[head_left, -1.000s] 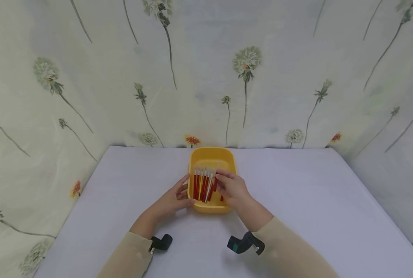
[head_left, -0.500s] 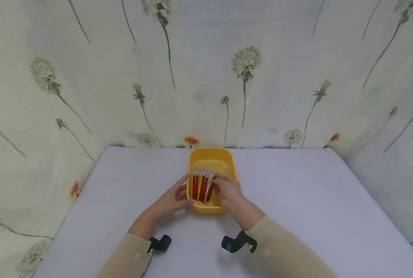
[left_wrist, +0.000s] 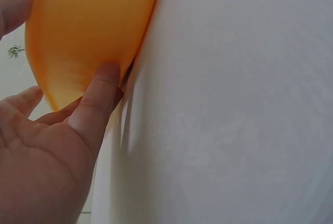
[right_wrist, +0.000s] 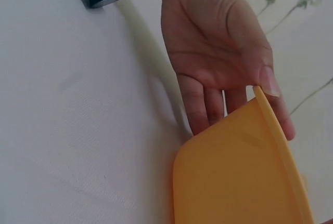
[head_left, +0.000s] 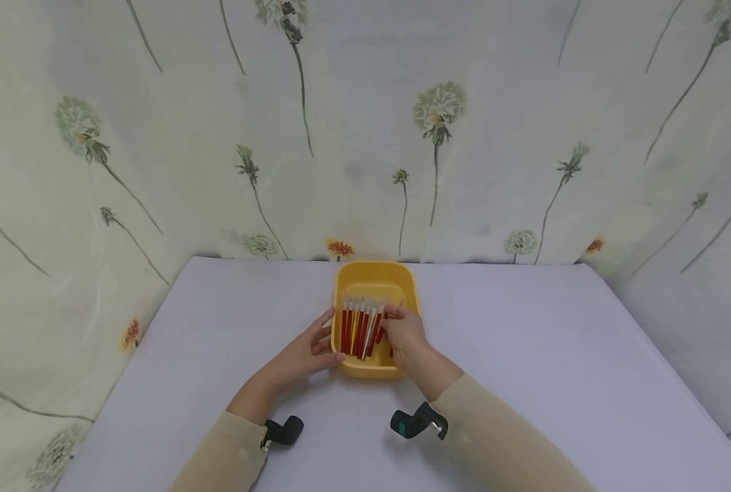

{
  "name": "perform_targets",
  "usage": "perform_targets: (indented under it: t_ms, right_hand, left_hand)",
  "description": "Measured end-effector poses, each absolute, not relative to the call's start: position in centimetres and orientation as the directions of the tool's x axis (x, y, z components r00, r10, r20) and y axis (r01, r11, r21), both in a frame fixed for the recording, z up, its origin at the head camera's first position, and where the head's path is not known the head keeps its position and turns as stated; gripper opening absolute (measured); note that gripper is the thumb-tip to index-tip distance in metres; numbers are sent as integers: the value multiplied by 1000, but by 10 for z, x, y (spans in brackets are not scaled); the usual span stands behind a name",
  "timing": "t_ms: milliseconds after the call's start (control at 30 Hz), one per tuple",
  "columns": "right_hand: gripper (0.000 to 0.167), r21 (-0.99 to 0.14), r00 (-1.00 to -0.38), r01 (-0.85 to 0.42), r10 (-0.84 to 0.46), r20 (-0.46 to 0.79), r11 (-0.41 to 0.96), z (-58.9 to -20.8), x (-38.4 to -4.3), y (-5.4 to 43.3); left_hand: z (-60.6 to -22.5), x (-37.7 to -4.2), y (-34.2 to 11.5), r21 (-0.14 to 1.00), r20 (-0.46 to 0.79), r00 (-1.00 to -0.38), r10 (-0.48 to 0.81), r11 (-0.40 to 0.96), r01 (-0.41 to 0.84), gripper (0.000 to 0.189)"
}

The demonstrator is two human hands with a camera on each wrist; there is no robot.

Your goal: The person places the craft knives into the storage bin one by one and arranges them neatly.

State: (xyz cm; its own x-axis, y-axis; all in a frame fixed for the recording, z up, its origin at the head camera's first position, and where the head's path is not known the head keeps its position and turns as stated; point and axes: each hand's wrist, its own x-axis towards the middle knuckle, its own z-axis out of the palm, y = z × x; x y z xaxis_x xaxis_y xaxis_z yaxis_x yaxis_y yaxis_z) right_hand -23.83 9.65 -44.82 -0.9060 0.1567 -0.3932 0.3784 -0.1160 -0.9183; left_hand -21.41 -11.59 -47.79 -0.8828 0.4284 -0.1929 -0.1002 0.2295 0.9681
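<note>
A yellow plastic tray point(head_left: 374, 277) holds a row of slim paintbrushes point(head_left: 354, 331), mostly red-handled with pale tips pointing away from me. My left hand point(head_left: 307, 350) holds the tray's near left corner, thumb at the near end and fingers along the left side. In the left wrist view the left hand point(left_wrist: 47, 141) lies against the tray's outer wall point(left_wrist: 93, 21). Over the tray's right half, my right hand point(head_left: 405, 338) pinches a red-handled paintbrush at the row's right end. Another brush lies partly hidden beneath that hand. The right wrist view shows the left hand point(right_wrist: 213, 42) at the tray rim point(right_wrist: 283, 146).
The tray stands near the far edge of a table with a white cover point(head_left: 501, 328). Behind it hangs a cloth backdrop printed with dandelions point(head_left: 437, 109). Each wrist carries a small black camera, one at the left wrist point(head_left: 284, 430) and one at the right point(head_left: 411, 422).
My right hand has moved slightly left over the tray, bringing its brush down beside the row's right end. Another brush's tip now shows right of that hand. The left hand keeps its place.
</note>
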Motion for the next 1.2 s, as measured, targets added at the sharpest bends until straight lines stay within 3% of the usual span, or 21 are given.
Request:
perform_targets:
  t_ms: [333, 633, 1200]
  right_hand:
    - [42, -931, -915, 359, 175, -364, -61, -451, -240, 95]
    - [48, -929, -913, 355, 175, -369, -104, -452, -242, 94]
    - [45, -949, -932, 315, 202, -302, 34, -453, -237, 95]
  left_hand:
    - [-477, -213, -116, 968, -183, -886, 425, 233, -88, 95]
    - [-474, -212, -116, 962, -194, -885, 422, 258, -87, 96]
    - [-479, -214, -115, 955, -198, -889, 412, 285, -80, 96]
